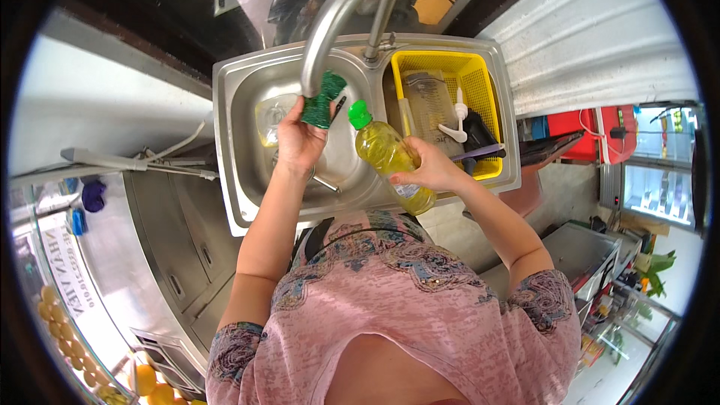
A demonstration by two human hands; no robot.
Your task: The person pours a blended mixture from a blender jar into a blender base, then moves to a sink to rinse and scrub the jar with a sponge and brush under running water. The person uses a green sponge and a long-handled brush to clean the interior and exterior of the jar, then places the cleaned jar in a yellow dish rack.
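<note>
My left hand (304,138) holds a green scouring pad (324,102) over the left bowl of a stainless steel sink (247,188), close under the faucet's spout. In my right hand (430,166) is a clear bottle of yellow-green dish soap (382,149), tilted with its green cap (359,114) towards the pad. The cap and the pad are apart. Below the left hand, a clear container (270,121) lies in the bowl, partly hidden. A metal utensil handle (326,184) and a black handle (339,107) show beside that hand.
A curved steel faucet (332,17) arches over the left bowl. In the right bowl, a yellow plastic basket (495,124) holds a clear measuring jug (427,107), a white pump dispenser (458,118), a purple-handled utensil (478,152) and a black item. Steel cabinets (174,236) stand at the left.
</note>
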